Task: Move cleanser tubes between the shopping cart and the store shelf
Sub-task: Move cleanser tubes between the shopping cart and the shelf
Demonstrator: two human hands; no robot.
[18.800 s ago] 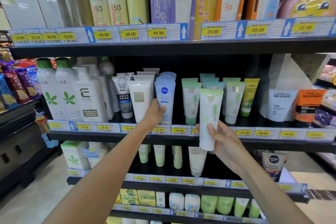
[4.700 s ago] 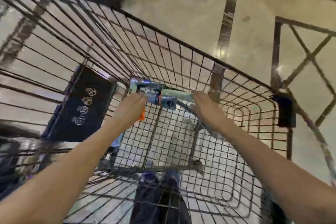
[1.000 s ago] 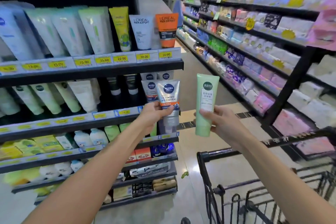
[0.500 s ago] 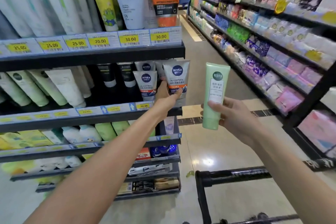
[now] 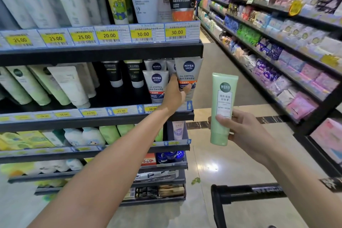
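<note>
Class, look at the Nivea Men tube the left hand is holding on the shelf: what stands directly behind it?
Behind the Nivea Men tube that the left hand grips, the edge of another grey tube shows. Anything farther back is covered.

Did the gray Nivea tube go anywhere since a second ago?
Yes. The left hand carried the Nivea tube into the black shelf, beside another Nivea tube.
</note>
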